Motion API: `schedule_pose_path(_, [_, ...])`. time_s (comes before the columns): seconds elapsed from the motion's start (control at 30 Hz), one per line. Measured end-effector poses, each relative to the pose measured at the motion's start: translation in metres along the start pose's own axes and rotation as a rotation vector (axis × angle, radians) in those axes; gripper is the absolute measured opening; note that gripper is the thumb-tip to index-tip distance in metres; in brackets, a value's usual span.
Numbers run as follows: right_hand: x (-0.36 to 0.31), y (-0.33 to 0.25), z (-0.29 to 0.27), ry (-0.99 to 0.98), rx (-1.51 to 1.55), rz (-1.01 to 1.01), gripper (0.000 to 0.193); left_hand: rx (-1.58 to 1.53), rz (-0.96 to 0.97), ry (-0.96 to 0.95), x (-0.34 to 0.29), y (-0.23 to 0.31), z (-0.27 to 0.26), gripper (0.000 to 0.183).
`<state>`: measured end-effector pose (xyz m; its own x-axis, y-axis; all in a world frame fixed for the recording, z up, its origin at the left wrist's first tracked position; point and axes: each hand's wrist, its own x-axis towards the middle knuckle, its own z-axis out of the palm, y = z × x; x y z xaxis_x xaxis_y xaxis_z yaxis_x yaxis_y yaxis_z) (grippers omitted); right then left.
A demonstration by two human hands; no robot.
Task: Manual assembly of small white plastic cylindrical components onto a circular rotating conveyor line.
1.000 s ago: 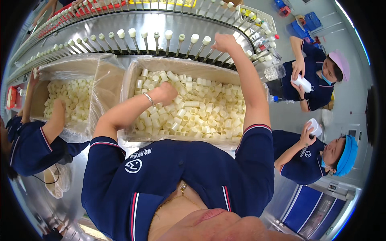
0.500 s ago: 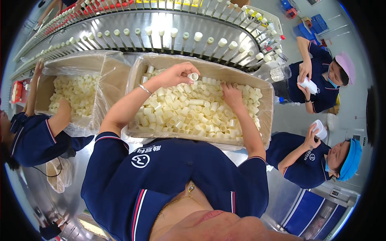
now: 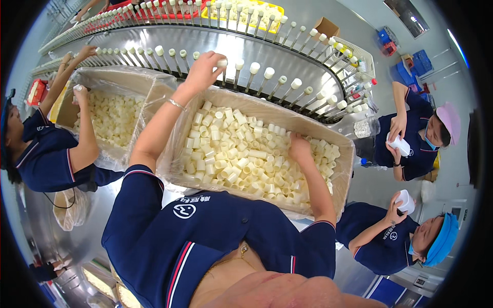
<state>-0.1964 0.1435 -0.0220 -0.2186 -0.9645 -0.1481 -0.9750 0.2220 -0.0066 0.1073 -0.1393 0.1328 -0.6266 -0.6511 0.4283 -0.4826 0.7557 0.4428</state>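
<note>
My left hand [image 3: 203, 72] is raised past the far edge of a plastic-lined cardboard box [image 3: 174, 154]. Its fingers pinch a short hollow plastic cylinder [image 3: 222, 63], off-white, at the top of one of the upright metal rods along the curved conveyor. Inside the box lies a deep heap of similar cream cylinders [image 3: 231, 159], some showing open ends. My right hand [image 3: 300, 148] reaches into the far right part of that heap, fingers curled together and touching the pieces. Whatever those fingers hold is hidden.
The conveyor [image 3: 154, 36] curves around beyond the box, its rods topped with white cylinders [image 3: 268, 73]. On the left, a co-worker reaches over a second box [image 3: 149, 97]. Two people on the right handle white containers [image 3: 399, 146]. A yellow basket [image 3: 280, 10] stands behind the conveyor.
My left hand has moved from above the heap, left and away from me, to the rods with its cylinder. My right hand remains in the heap, its fingers now more curled.
</note>
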Motion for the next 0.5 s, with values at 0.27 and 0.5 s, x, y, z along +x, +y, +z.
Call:
schedule_pose_path(0.27, [-0.003, -0.031, -0.117, 0.122, 0.835, -0.102, 0.033, 0.433, 0.215, -0.189, 0.075, 0.003, 0.065, 0.024])
schedule_pose_path(0.5, [0.067, 0.004, -0.134, 0.579, 0.765, 0.200, 0.029, 0.411, 0.336, -0.282, 0.075, 0.024, 0.088, 0.028])
